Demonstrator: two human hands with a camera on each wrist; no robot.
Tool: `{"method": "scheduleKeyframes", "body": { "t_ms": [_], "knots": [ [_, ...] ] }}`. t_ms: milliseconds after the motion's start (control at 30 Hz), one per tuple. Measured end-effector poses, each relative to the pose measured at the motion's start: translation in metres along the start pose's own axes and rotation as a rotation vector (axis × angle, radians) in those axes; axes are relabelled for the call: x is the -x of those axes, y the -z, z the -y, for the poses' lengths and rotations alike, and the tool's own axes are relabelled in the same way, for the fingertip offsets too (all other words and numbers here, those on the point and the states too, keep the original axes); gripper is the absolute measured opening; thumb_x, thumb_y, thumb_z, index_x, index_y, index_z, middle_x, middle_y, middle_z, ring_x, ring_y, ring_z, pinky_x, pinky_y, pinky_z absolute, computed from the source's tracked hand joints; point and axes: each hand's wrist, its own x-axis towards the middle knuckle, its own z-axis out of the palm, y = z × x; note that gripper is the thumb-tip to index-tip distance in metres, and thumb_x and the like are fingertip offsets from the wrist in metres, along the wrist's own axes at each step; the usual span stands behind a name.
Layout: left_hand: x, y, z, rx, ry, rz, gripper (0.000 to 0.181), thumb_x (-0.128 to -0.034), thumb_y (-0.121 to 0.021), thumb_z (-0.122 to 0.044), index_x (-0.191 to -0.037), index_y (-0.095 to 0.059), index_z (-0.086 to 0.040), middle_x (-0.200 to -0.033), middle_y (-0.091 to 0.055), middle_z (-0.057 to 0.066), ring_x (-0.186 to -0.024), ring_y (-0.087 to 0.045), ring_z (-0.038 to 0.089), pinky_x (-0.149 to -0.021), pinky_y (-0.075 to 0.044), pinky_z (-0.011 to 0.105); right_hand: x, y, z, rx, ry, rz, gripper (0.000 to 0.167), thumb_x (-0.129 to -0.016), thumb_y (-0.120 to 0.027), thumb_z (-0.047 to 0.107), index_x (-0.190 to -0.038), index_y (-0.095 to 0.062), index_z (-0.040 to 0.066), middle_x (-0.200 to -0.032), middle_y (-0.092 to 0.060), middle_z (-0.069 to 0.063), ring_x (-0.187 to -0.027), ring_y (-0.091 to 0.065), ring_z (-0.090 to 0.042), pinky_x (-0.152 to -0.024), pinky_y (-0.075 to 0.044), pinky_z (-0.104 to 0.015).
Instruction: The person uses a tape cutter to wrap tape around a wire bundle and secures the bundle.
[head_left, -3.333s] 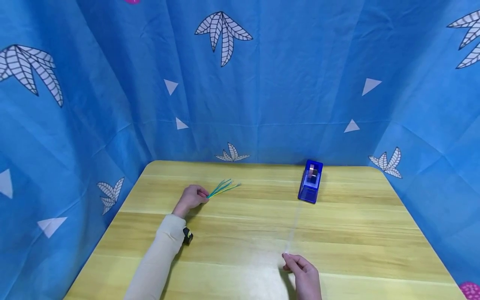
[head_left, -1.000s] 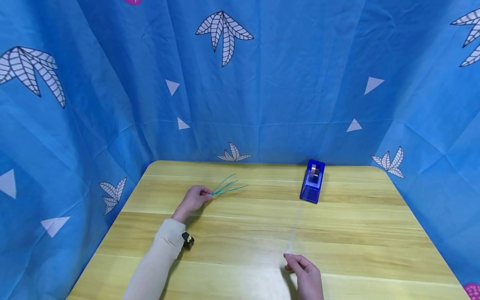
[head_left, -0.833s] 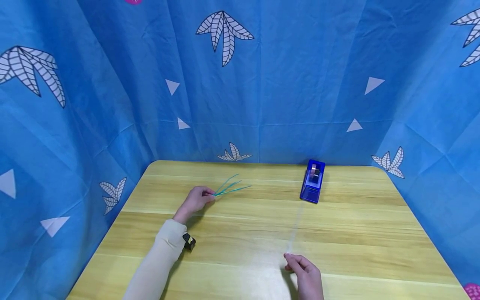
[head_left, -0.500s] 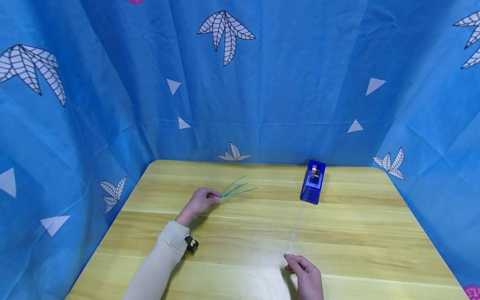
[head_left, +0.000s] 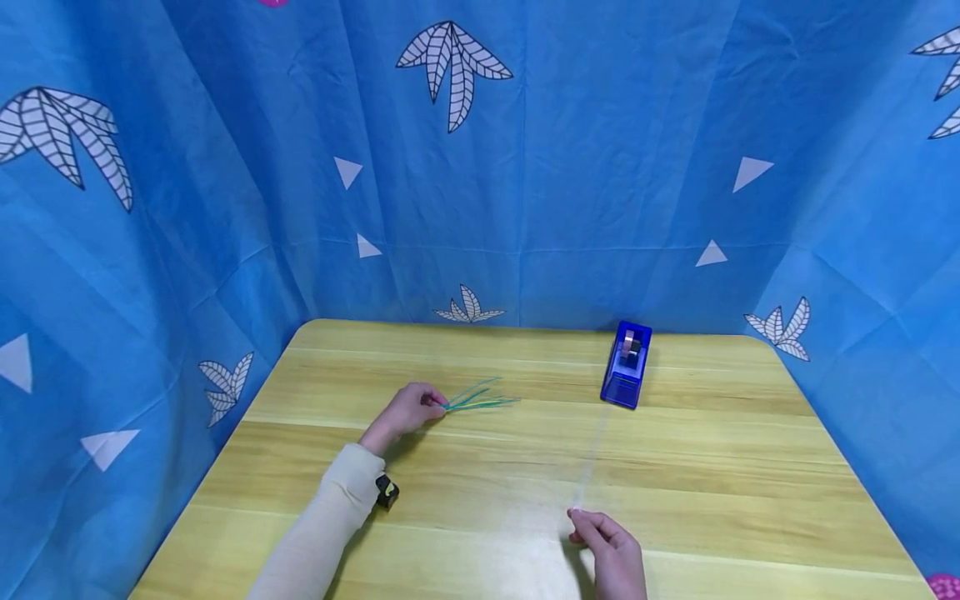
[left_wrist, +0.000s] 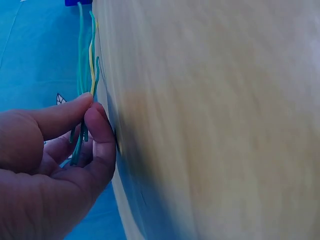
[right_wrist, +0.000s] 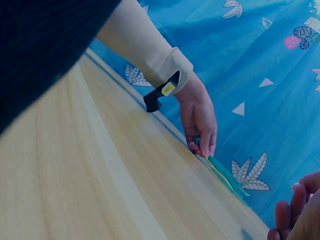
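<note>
My left hand point(head_left: 411, 408) pinches a bundle of thin green and yellow wires point(head_left: 480, 403) between thumb and fingertips, just above the table. In the left wrist view, the wires point(left_wrist: 92, 60) stick out past the fingertips, while their short ends show inside the curled fingers. Near the table's front, my right hand point(head_left: 613, 550) pinches the end of a strip of clear tape point(head_left: 592, 458). The strip stretches back to a blue tape dispenser point(head_left: 626, 367) at the rear right. In the right wrist view only part of the right hand point(right_wrist: 302, 212) shows at the edge.
The wooden table point(head_left: 712, 467) has blue printed cloth point(head_left: 600, 167) hanging behind it and at both sides. A black wrist camera point(head_left: 387, 492) sits at the left cuff, low over the tabletop.
My left hand has moved right and slightly nearer with the wires, and their fanned ends have drawn closer together. The right hand, tape and dispenser have stayed in place.
</note>
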Motion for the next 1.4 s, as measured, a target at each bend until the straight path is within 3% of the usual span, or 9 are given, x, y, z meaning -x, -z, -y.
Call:
{"method": "scheduleKeyframes", "body": {
  "t_ms": [467,833,1033,1267,1400],
  "knots": [
    [0.0055,-0.0005,-0.0088,-0.039,0.018,-0.012,0.009,-0.0952,-0.071,-0.002,-0.103,-0.074,0.001,-0.095,-0.071,0.01,-0.087,-0.063,0.018,-0.077,-0.051,0.028,-0.001,-0.0005,-0.0022,-0.007,0.003,-0.004,0.018,-0.102,-0.064,0.013,-0.104,-0.076,-0.001,-0.077,-0.067,0.009,-0.079,-0.061,-0.005,-0.083,-0.046,-0.017],
    [0.0032,-0.0023,-0.0074,0.142,0.094,0.031,0.014,-0.0983,-0.065,0.002,-0.111,-0.069,0.007,-0.089,-0.071,0.014,-0.07,-0.064,0.012,-0.064,-0.053,0.021,0.0003,-0.0004,-0.0024,-0.012,0.003,-0.001,0.017,-0.101,-0.065,0.012,-0.105,-0.076,0.0,-0.083,-0.071,0.01,-0.08,-0.063,-0.006,-0.085,-0.046,-0.016],
    [0.0049,-0.0028,-0.0064,0.169,0.133,-0.03,0.015,-0.0947,-0.069,0.005,-0.109,-0.073,0.007,-0.093,-0.072,0.015,-0.072,-0.067,0.013,-0.064,-0.055,0.02,0.0012,-0.0018,-0.0013,-0.014,0.001,0.0,0.018,-0.101,-0.065,0.013,-0.104,-0.075,-0.001,-0.09,-0.074,0.009,-0.081,-0.064,-0.007,-0.085,-0.046,-0.015],
    [0.0038,-0.0052,-0.0096,0.113,0.101,-0.103,0.012,-0.0948,-0.072,-0.001,-0.104,-0.076,0.005,-0.085,-0.076,0.015,-0.071,-0.069,0.015,-0.066,-0.053,0.024,0.0002,-0.0008,-0.0006,-0.01,0.012,-0.005,0.016,-0.1,-0.066,0.013,-0.103,-0.075,0.0,-0.09,-0.074,0.009,-0.082,-0.063,-0.006,-0.085,-0.046,-0.015],
    [0.0045,-0.0074,-0.01,0.12,0.112,-0.122,0.011,-0.0948,-0.071,0.0,-0.103,-0.077,0.004,-0.088,-0.075,0.015,-0.073,-0.069,0.016,-0.065,-0.052,0.024,-0.0008,0.0013,-0.0023,-0.001,0.011,0.002,0.015,-0.101,-0.065,0.013,-0.1,-0.076,0.002,-0.097,-0.077,0.008,-0.082,-0.064,-0.006,-0.085,-0.045,-0.014]
  ]
}}
